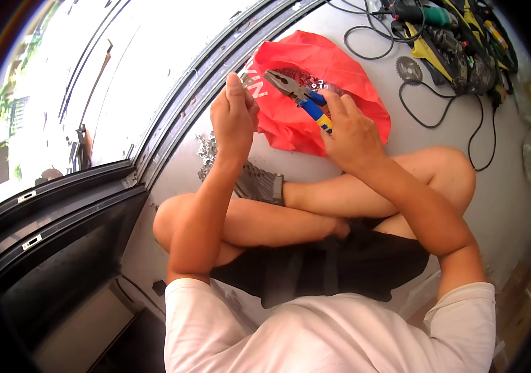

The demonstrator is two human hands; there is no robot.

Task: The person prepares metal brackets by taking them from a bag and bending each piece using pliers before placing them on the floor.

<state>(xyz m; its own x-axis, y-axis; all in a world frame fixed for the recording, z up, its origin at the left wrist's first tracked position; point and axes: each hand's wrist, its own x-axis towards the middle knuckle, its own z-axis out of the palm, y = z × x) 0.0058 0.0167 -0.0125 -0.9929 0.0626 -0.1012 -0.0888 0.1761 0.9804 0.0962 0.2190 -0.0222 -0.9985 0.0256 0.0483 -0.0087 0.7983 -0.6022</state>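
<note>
My right hand (354,133) is wrapped round the blue and yellow handles of a pair of pliers (315,112), whose metal jaws point up and left over a red bag (359,81). Small metal pieces (315,82) lie in the bag's opening. Left of the pliers, my left hand (234,115) is raised with its fingers curled and thumb up. Something small and metallic may show by its fingertips, too unclear to name. More small silvery pieces (206,149) lie on the floor below my left hand.
Power tools with black cables (458,50) and a round saw blade (409,69) lie at the upper right. Dark metal frame rails (172,124) run along the left beside a bright opening. My crossed legs are below the bag.
</note>
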